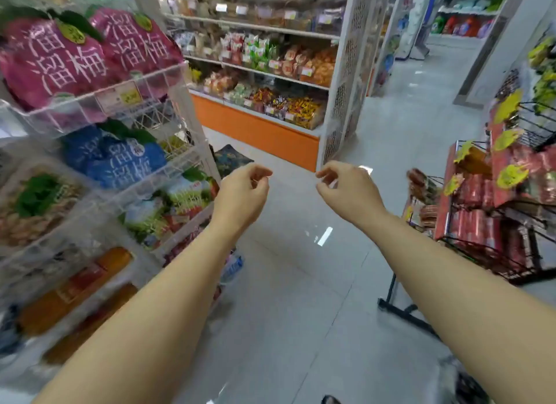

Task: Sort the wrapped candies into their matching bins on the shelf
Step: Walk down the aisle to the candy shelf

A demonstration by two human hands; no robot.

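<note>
Mid-aisle, well apart from the shelf [262, 72]: your left hand [243, 193] and right hand [349, 190], fingers loosely curled, nothing visibly held. Wrapped candies [302, 107] lie in the far bins [314, 123]. Sorting: apparently not begun.

Magenta bags [60, 60], blue bags [120, 163], an orange shelf base [255, 132], grey floor tiles [301, 283].

The person is working with both forearms [168, 298] bare along their whole visible length, from the lower edge of the view up to the wrists, and is likewise showing a bare left hand [240, 193] and a bare right hand [350, 188], the fingers [261, 172] uncovered to their tips.
</note>
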